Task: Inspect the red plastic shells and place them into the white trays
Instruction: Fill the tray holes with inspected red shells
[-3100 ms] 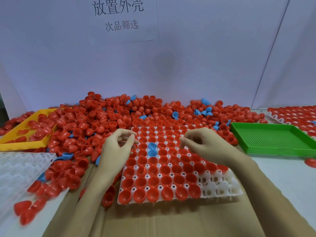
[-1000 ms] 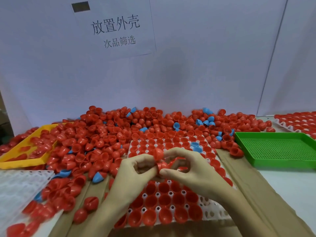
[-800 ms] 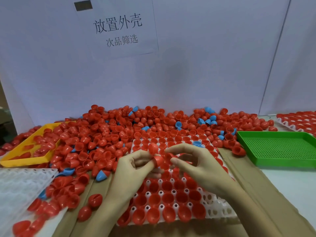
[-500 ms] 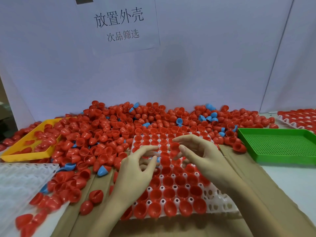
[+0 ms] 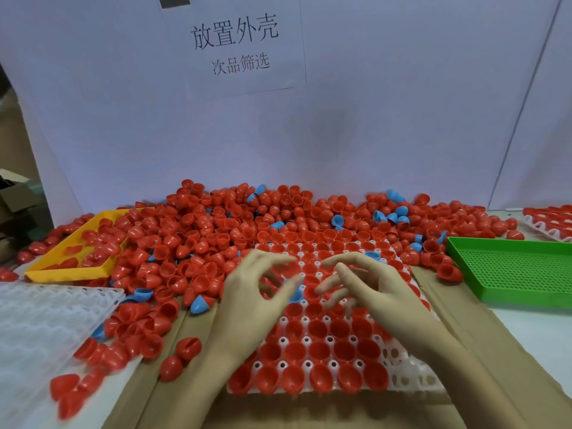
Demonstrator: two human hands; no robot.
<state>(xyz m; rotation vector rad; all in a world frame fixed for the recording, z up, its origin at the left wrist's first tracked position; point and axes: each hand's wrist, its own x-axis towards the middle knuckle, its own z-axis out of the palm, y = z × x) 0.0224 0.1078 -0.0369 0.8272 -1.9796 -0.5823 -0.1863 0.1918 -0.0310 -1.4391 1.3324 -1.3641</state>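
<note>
A white tray (image 5: 402, 379) with rows of cup-shaped pockets lies in front of me on cardboard, most pockets filled with red shells (image 5: 318, 328). A blue shell (image 5: 295, 295) sits in one pocket between my hands. My left hand (image 5: 250, 298) hovers over the tray's left part, fingers spread and relaxed, holding nothing. My right hand (image 5: 371, 289) hovers over the tray's middle right, fingers loosely extended, empty too. A big heap of loose red shells (image 5: 192, 236) with a few blue ones lies behind and left of the tray.
A yellow tray (image 5: 62, 272) with red shells is at the left, an empty white tray (image 5: 40, 320) at the near left, a green perforated tray (image 5: 510, 270) at the right. Another filled white tray (image 5: 548, 224) shows at the far right. A white wall with a paper sign stands behind.
Both hands held red shells together above the tray a second ago. They have since moved apart and lowered over the tray, and their fingers have opened with nothing in them.
</note>
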